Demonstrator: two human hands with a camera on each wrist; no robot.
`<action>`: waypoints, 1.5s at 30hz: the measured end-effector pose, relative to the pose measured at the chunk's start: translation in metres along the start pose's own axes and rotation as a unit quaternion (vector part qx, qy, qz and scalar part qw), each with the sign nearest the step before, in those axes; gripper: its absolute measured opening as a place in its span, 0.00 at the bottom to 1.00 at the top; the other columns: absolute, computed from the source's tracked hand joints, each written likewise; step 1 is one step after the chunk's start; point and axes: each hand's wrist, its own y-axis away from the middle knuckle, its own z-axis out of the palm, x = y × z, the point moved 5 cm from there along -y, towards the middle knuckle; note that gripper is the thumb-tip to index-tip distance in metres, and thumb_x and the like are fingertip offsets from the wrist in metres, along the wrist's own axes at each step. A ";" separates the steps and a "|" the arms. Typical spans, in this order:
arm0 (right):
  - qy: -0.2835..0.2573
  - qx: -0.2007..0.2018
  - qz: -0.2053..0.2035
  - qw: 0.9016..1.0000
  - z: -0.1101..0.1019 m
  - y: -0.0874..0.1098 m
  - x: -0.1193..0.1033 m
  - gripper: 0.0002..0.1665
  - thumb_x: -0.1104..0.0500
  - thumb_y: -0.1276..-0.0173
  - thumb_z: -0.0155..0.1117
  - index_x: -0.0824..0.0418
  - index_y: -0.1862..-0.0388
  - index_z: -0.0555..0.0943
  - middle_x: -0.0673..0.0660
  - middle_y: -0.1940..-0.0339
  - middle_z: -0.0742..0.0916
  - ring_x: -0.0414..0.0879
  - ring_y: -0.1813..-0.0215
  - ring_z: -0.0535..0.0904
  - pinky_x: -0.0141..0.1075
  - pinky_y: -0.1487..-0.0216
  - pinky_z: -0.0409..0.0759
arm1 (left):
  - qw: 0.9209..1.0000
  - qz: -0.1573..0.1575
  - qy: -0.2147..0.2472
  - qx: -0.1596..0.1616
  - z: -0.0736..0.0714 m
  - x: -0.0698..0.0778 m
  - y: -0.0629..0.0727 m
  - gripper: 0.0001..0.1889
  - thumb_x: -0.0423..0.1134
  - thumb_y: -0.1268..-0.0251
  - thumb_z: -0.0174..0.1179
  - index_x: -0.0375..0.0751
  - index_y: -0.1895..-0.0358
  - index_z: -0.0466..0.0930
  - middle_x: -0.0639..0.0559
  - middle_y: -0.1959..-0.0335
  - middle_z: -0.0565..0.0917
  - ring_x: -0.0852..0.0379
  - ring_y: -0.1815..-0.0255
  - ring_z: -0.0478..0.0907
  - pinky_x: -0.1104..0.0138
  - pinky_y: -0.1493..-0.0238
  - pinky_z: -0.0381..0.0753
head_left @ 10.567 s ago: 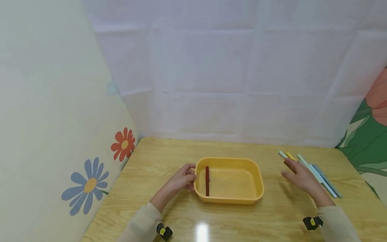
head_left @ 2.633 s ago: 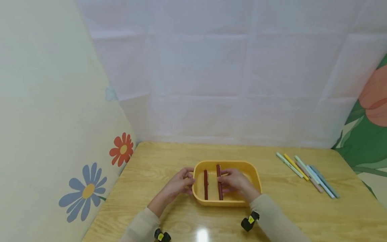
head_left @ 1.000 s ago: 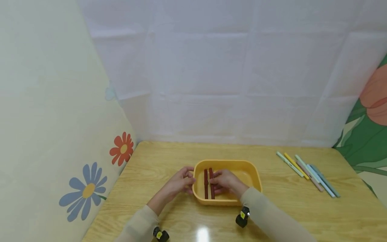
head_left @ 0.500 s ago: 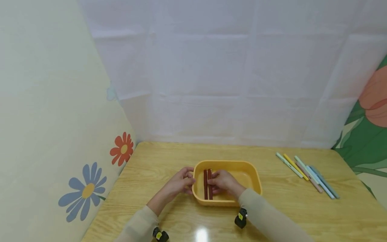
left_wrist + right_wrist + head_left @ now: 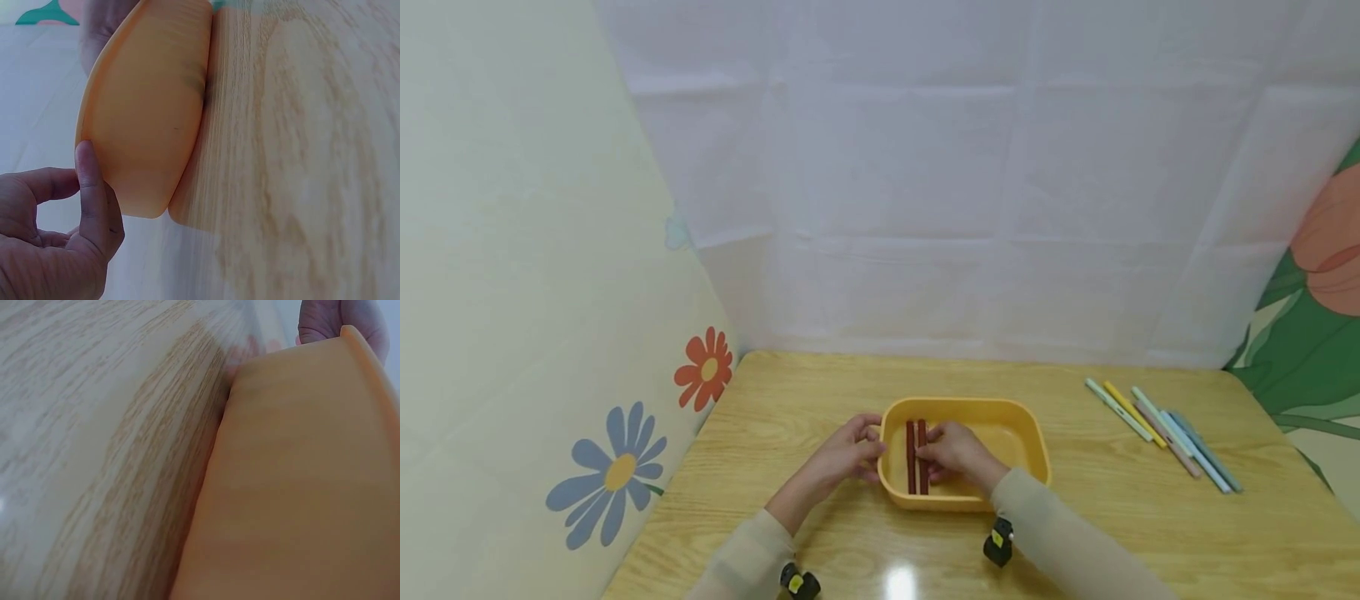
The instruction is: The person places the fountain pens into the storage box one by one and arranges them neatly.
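A yellow plastic tray (image 5: 1000,502) sits on the wooden table. My left hand (image 5: 848,452) pinches the tray's left rim; in the left wrist view its thumb (image 5: 89,172) lies against the outer wall. Inside the tray, toward its left end, two dark red pens lie side by side, nearly parallel. The left pen (image 5: 911,457) lies free of any hand. My right hand (image 5: 957,454), reaching in over the near rim, holds the right pen (image 5: 922,442) between thumb and fingers. In the right wrist view the tray wall hides this hand's fingers and both pens.
Several more pens lie in a loose group to the tray's right: pale green (image 5: 1117,410), yellow (image 5: 1135,414), mauve (image 5: 1167,437), light blue and grey-blue (image 5: 1206,450). A white sheet (image 5: 880,208) hangs behind the table (image 5: 805,383); flowered panels flank it.
Over the last seconds my right hand has brought a second dark red pen from the right-hand group into the tray and shifted it left, close beside the first. My left hand has stayed on the rim.
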 end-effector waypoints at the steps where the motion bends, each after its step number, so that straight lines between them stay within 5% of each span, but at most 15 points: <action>1: -0.001 0.000 0.001 1.000 0.000 0.000 0.000 0.18 0.68 0.32 0.67 0.74 0.47 0.75 0.60 0.71 0.83 0.44 0.77 0.79 0.35 0.75 0.85 | 1.000 0.000 0.000 0.001 0.000 0.000 -0.001 0.27 0.28 0.31 0.56 0.29 0.31 0.62 0.48 0.61 0.72 0.57 0.68 0.77 0.68 0.71 0.84; 19: 0.036 -0.009 -0.035 0.999 -0.017 0.003 -0.001 0.18 0.70 0.35 0.64 0.74 0.47 0.76 0.60 0.71 0.86 0.46 0.74 0.80 0.37 0.71 0.85 | 1.000 -0.001 -0.002 0.008 0.001 0.001 0.001 0.28 0.29 0.30 0.56 0.28 0.30 0.60 0.48 0.61 0.72 0.57 0.69 0.76 0.67 0.72 0.84; 27: 0.076 0.002 -0.046 0.996 -0.037 0.010 0.001 0.18 0.67 0.33 0.64 0.71 0.45 0.78 0.59 0.65 0.86 0.47 0.66 0.82 0.39 0.64 0.85 | 1.000 0.000 -0.002 0.005 0.000 -0.002 -0.002 0.28 0.29 0.30 0.56 0.28 0.30 0.60 0.48 0.60 0.72 0.56 0.68 0.77 0.67 0.71 0.85; 36: 0.036 -0.005 -0.079 0.996 -0.056 0.019 -0.001 0.23 0.71 0.32 0.61 0.77 0.40 0.72 0.64 0.62 0.85 0.51 0.64 0.83 0.44 0.62 0.87 | 1.000 -0.003 -0.002 0.004 -0.002 -0.004 -0.004 0.28 0.29 0.31 0.56 0.29 0.31 0.61 0.47 0.60 0.72 0.56 0.67 0.77 0.67 0.70 0.85; 45: 0.102 0.028 -0.101 0.989 -0.089 0.039 -0.007 0.25 0.66 0.30 0.64 0.73 0.36 0.73 0.61 0.58 0.85 0.49 0.62 0.83 0.41 0.63 0.85 | 1.000 0.000 0.006 0.002 -0.001 -0.005 -0.005 0.28 0.29 0.32 0.57 0.29 0.31 0.61 0.47 0.60 0.72 0.56 0.67 0.77 0.66 0.70 0.85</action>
